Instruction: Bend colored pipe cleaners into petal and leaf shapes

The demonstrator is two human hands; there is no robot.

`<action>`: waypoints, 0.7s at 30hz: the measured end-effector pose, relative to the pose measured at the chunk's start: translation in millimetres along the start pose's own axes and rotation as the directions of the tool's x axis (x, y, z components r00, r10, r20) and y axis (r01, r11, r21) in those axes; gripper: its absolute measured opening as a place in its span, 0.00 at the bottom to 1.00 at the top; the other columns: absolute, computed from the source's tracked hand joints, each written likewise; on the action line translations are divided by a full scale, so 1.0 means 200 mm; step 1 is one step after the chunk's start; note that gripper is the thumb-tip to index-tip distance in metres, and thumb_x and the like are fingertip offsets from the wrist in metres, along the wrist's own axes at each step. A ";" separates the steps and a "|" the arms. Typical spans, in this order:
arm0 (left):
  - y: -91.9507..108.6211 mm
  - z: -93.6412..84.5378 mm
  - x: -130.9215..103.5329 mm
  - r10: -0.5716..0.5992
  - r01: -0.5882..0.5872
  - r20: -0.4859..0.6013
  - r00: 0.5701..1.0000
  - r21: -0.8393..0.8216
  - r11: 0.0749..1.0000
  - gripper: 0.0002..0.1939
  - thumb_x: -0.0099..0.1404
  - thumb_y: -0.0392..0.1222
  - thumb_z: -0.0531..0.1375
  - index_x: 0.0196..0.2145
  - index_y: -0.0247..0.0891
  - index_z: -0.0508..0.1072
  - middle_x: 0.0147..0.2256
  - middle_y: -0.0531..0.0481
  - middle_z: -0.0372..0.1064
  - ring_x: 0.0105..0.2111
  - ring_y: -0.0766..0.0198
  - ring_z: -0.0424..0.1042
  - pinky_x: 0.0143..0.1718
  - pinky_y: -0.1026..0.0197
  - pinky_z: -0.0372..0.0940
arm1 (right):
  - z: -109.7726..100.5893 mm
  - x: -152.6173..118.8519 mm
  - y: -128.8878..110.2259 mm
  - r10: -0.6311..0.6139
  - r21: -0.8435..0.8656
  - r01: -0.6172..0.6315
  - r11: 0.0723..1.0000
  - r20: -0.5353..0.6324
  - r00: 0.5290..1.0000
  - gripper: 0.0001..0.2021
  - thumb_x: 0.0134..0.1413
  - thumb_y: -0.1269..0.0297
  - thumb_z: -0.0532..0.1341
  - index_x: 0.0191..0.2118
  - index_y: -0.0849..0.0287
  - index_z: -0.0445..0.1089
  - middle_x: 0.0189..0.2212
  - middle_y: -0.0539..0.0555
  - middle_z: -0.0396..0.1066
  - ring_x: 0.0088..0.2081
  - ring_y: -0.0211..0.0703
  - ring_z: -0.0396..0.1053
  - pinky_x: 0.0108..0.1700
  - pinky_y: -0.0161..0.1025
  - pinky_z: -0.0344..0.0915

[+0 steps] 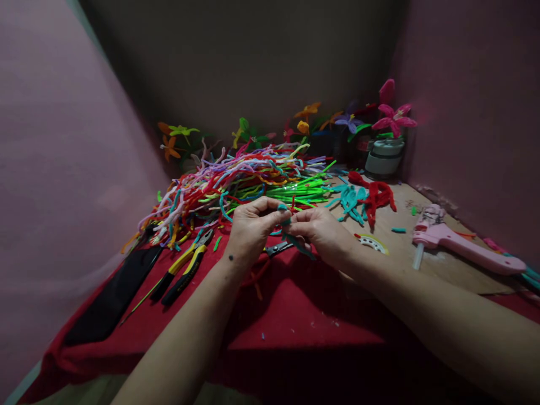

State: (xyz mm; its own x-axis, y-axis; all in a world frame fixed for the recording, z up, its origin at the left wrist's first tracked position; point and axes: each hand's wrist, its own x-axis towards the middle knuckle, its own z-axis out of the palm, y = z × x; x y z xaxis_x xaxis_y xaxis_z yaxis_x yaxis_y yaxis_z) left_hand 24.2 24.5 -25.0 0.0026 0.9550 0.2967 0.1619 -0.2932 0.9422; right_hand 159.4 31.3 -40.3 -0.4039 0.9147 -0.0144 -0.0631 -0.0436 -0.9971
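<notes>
My left hand [252, 225] and my right hand [323, 232] meet above the red cloth, both closed on a teal pipe cleaner [302, 247]. Its upper part shows between my left thumb and forefinger, and a tail hangs down below my right fingers. Just beneath my hands lie scissors [278, 248], partly hidden. Behind them spreads a big heap of coloured pipe cleaners [236, 169], with a green bundle [301, 188] at its right. Bent teal pieces [351, 199] and red looped pieces [376, 197] rest to the right on a brown board.
Pliers [185, 270] and a black flat object [113, 298] lie at left. A pink glue gun [464, 247] and a white-and-yellow ring [372, 243] are on the board [455, 281]. Pipe-cleaner flowers [394, 118] stand along the back, one in a jar [383, 157].
</notes>
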 end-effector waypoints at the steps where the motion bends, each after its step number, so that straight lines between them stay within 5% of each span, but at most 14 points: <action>1: -0.01 0.00 0.00 0.011 -0.011 -0.016 1.000 0.012 1.000 0.06 0.48 0.39 0.63 0.24 0.34 0.72 0.20 0.56 0.63 0.20 0.72 0.59 0.22 0.68 0.57 | 0.00 0.00 0.00 -0.008 -0.018 0.008 1.000 -0.003 1.000 0.06 0.37 0.72 0.56 0.15 0.61 0.60 0.09 0.44 0.53 0.13 0.28 0.47 0.16 0.31 0.42; 8: -0.03 0.02 -0.02 0.339 -0.310 -0.093 0.936 0.233 0.922 0.03 0.50 0.36 0.62 0.22 0.35 0.71 0.24 0.54 0.65 0.27 0.69 0.64 0.30 0.66 0.59 | 0.02 -0.02 -0.01 -0.031 0.027 0.032 0.999 -0.022 0.999 0.09 0.36 0.73 0.57 0.13 0.60 0.57 0.08 0.44 0.52 0.13 0.27 0.47 0.16 0.31 0.42; 16: -0.01 0.00 0.01 -0.067 0.060 -0.046 0.997 -0.127 0.990 0.12 0.52 0.48 0.61 0.26 0.35 0.70 0.18 0.58 0.60 0.15 0.76 0.52 0.16 0.69 0.49 | 0.01 -0.01 -0.02 0.003 0.098 -0.002 0.995 -0.007 1.000 0.11 0.38 0.71 0.59 0.13 0.60 0.57 0.08 0.43 0.52 0.12 0.27 0.47 0.15 0.32 0.41; 21: 0.02 -0.03 0.01 -0.170 0.159 0.132 0.977 0.091 0.983 0.13 0.48 0.47 0.64 0.29 0.35 0.71 0.19 0.56 0.63 0.15 0.75 0.56 0.16 0.70 0.50 | -0.04 0.02 -0.02 -0.094 0.134 0.109 0.985 -0.115 0.989 0.13 0.40 0.64 0.62 0.15 0.61 0.59 0.10 0.44 0.55 0.14 0.28 0.51 0.17 0.32 0.45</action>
State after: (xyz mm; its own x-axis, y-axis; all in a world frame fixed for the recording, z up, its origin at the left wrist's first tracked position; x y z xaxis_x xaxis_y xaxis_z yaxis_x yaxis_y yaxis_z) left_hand 19.8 25.4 -20.2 0.1057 0.9884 0.1091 0.2490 -0.1325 0.9594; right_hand 165.0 38.4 -36.3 -0.2889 0.9547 0.0707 -0.2284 0.0030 -0.9736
